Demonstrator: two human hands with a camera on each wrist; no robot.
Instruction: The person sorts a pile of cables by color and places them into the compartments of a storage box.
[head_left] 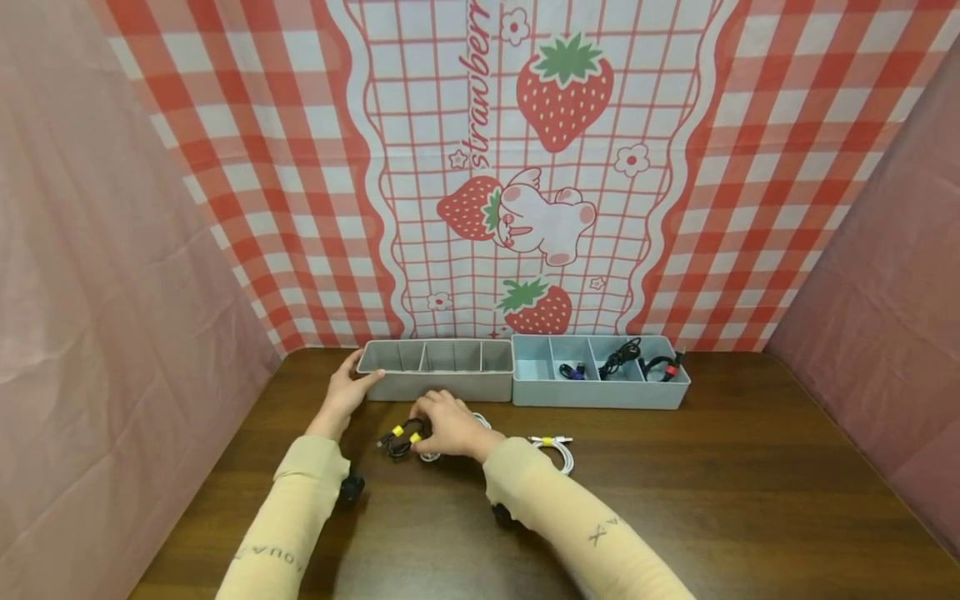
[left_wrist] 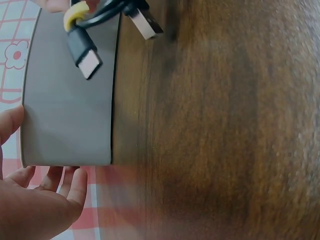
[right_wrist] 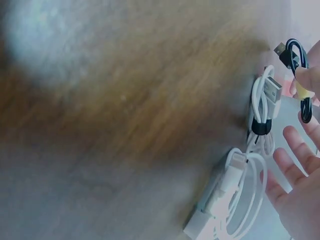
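Observation:
My left hand (head_left: 347,400) holds the left end of a grey divided box (head_left: 450,388), its thumb on the near rim and its fingers against the end wall. In front of that box, my right hand (head_left: 453,429) pinches a coiled black USB cable (head_left: 396,443) between thumb and forefinger. A yellow tie binds this cable, and its two plugs (left_wrist: 90,62) hang before the box's front wall in the left wrist view. The right hand's other fingers are spread. Below it, the right wrist view shows a white cable with a black tie (right_wrist: 261,126) and another white cable (right_wrist: 225,190).
A light blue divided box (head_left: 600,396) adjoins the grey one on the right. It holds a cable with a purple tie (head_left: 573,371), a black cable (head_left: 621,358) and one with a red tie (head_left: 663,367). A yellow-tied white cable (head_left: 566,458) lies right of my right hand.

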